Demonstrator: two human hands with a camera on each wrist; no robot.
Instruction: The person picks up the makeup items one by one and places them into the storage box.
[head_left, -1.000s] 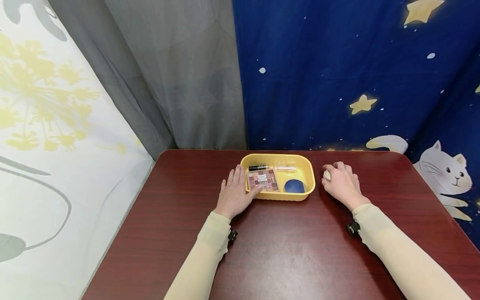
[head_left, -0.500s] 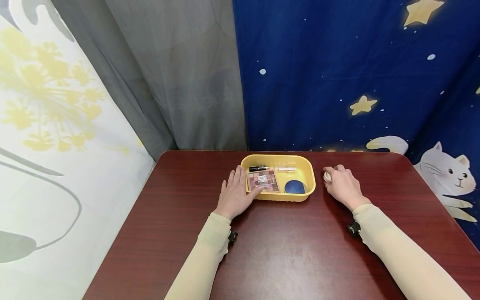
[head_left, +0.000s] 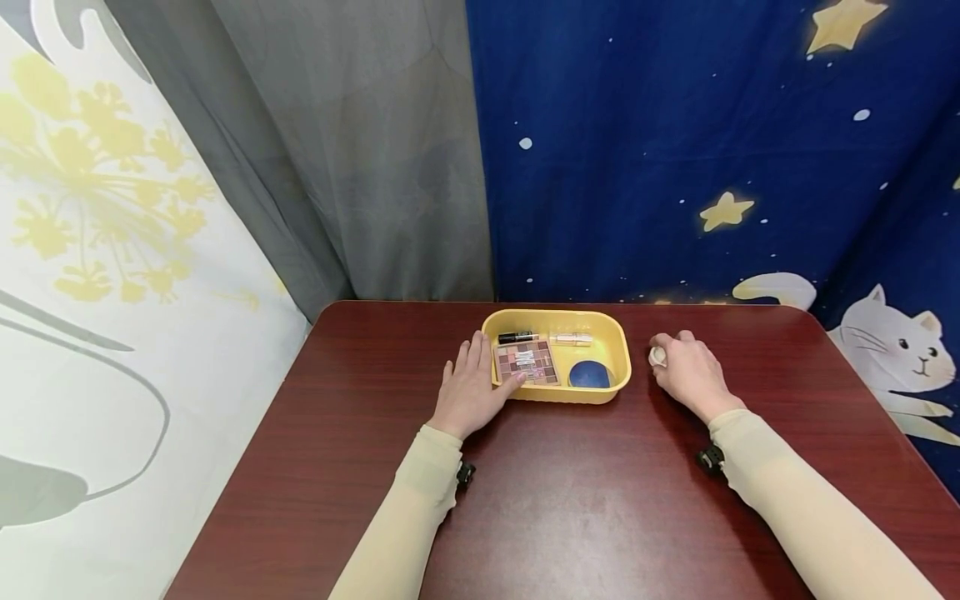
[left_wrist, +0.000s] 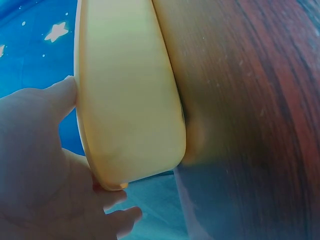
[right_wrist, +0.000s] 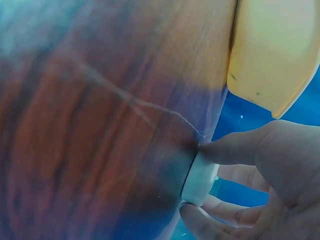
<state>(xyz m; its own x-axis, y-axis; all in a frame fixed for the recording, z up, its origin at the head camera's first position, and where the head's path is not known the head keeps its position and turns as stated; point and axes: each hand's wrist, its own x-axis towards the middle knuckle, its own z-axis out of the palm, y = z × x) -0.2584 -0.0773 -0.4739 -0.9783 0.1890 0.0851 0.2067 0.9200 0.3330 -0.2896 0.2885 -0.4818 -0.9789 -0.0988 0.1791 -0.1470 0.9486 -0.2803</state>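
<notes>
My left hand point(head_left: 472, 392) rests against the left end of a yellow plastic basket point(head_left: 555, 396), fingers straight and thumb on the near rim. The left wrist view shows the same thumb touching the basket's point(left_wrist: 130, 100) rim. Inside lie an eyeshadow palette point(head_left: 527, 363), a blue round item point(head_left: 589, 374), a black tube point(head_left: 516, 337) and a pale, partly clear slim tube point(head_left: 572, 339). To the basket's right, my right hand point(head_left: 690, 375) pinches a small white round piece point(right_wrist: 199, 180) between thumb and fingers, at the tabletop. What kind of piece it is cannot be told.
A dark red wooden table point(head_left: 562, 500) carries everything. Behind it hang a grey curtain point(head_left: 405, 167) and a blue star-patterned curtain point(head_left: 637, 167). A white patterned curtain point(head_left: 112, 375) hangs along the left side.
My right hand has shifted slightly to the right with the white piece. The left hand and the basket keep their places.
</notes>
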